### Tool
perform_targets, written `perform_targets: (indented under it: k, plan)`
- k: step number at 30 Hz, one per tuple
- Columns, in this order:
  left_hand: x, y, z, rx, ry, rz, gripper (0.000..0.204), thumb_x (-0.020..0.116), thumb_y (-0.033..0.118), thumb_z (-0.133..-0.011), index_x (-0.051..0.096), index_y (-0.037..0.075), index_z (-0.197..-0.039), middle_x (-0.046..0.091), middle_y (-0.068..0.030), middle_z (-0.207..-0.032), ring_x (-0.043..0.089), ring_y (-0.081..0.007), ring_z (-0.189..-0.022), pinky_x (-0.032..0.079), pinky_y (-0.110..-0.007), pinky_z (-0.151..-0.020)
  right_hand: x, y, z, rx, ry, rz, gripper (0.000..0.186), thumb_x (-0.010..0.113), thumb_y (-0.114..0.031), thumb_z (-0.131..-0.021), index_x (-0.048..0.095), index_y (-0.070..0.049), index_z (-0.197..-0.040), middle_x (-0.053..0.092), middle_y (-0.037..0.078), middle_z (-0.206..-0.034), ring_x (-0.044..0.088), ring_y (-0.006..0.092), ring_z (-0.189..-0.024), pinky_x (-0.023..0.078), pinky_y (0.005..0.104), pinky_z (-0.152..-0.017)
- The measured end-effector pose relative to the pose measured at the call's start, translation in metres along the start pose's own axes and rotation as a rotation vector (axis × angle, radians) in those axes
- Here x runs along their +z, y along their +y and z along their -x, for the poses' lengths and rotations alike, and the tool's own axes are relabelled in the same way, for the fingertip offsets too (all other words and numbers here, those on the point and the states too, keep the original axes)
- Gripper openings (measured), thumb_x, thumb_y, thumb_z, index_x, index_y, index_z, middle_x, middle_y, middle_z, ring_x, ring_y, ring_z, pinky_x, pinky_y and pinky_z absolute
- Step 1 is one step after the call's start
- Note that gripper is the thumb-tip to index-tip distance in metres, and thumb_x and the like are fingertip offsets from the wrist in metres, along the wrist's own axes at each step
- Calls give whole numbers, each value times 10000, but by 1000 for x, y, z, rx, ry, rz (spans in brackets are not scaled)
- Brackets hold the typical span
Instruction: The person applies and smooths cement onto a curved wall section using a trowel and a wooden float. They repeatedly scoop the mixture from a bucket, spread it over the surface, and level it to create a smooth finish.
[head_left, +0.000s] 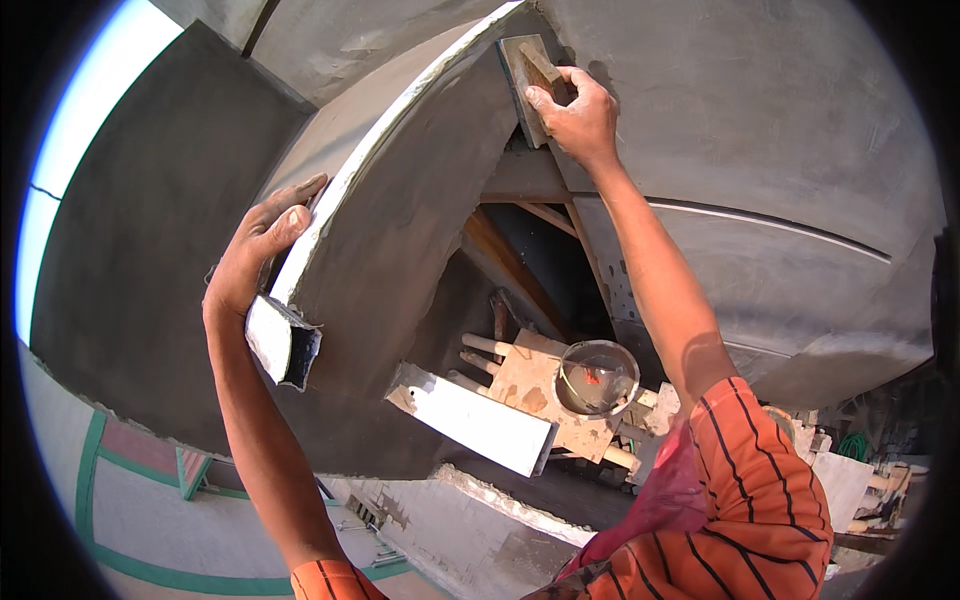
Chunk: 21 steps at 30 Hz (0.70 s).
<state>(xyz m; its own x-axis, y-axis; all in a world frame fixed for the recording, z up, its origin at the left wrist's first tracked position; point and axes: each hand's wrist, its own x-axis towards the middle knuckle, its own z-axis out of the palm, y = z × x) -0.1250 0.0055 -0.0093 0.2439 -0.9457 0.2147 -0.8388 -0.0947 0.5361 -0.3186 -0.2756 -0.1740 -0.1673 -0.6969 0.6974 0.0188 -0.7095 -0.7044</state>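
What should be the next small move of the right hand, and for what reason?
Probably, the right hand should slide the wooden float along the grey face toward the picture's lower edge: the float is at this face's upper end, its handle held by thumb and fingers, and the left hand is at the white strip, where it may steady it.

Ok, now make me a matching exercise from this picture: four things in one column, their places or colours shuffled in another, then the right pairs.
Things:
1. Float
2. Left hand
3. Bucket
4. Right sleeve

Places or colours:
A. Orange with dark stripes
B. On a wooden board
C. In the right hand
D. At the edge of a long white strip

Pairs: 1-C, 2-D, 3-B, 4-A
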Motion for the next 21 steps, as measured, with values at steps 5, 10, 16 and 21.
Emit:
perform_targets:
  k: [5,10,16,21]
  plan:
    - [0,-13,-2,12,-18,40,927,677,656,-695,555,-24,-1313,583,-241,-1262,536,-355,-1186,360,-380,-1056,-12,-62,49,-110,16,-145,361,804,-203,-710,630,-13,-963,661,83,-835,623,184,-752,508,318,-715]
    - [3,-3,7,-39,84,-56,825,676,624,-744,582,29,-1307,609,-223,-1232,582,-305,-1133,414,-341,-999,-15,-154,117,-253,-266,-307,352,811,-148,-680,597,-13,-924,615,74,-795,598,171,-708,497,295,-653]
    - [2,-3,8,-8,2,-66,793,631,599,-805,570,-27,-1288,612,-196,-1219,575,-285,-1115,413,-346,-996,-14,-167,127,-299,-319,-237,345,813,-143,-682,593,-11,-913,619,75,-802,606,174,-714,501,301,-667]
    - [1,-9,8,-45,4,-39,837,638,661,-761,586,21,-1299,616,-209,-1216,577,-319,-1126,407,-355,-1002,-2,-63,59,-59,-257,-128,340,802,-221,-744,645,-17,-965,681,71,-882,632,168,-819,505,314,-755]
